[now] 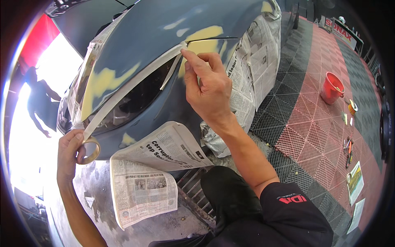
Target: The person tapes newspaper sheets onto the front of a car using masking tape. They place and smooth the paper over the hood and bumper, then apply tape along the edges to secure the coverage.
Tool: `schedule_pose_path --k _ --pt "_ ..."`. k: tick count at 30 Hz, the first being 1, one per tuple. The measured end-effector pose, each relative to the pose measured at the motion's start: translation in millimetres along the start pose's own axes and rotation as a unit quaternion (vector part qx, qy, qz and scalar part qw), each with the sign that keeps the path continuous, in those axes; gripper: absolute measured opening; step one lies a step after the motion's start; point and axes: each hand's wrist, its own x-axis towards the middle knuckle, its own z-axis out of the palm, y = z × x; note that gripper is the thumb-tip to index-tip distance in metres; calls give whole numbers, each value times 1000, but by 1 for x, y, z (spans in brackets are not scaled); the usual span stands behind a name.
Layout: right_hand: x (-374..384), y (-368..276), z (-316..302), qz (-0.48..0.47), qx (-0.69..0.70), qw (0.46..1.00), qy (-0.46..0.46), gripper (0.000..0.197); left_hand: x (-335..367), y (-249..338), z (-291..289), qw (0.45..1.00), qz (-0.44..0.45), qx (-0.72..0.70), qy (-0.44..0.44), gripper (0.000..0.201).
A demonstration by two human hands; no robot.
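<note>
My left hand [70,150] is closed on a roll of masking tape [97,150] at the lower left end of a car headlight [135,99]. A pale strip of tape [131,85] stretches from the roll along the headlight's upper edge. At the strip's far end my right hand [209,84] has curled fingers, the index fingertip on the tape. A shorter tape piece [169,74] hangs across the dark lens near the right hand. The grey body panel [160,45] around the headlight has pale yellow patches [109,84].
A newspaper sheet [144,193] hangs below the headlight. More newspaper [263,57] covers the wheel side. On the tiled floor at right stand a red bucket [332,88] and a yellow roll [352,108], with hand tools [349,150] nearby. At far left is a person's dark silhouette [41,99].
</note>
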Motion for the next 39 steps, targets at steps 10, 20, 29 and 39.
schedule_pose_path --k 10,20,29,39 --pt "22 3 7 -13 -91 996 9 32 2 -2 -3 998 5 53 30 32" --pt "30 8 2 -106 -119 987 -32 38 4 -3 3 994 6 92 50 40" --pt "18 1 6 -159 -102 979 -78 52 0 7 12 991 28 102 79 41" --pt "-10 -26 22 -200 -101 966 -131 68 9 1 28 980 77 112 146 38"
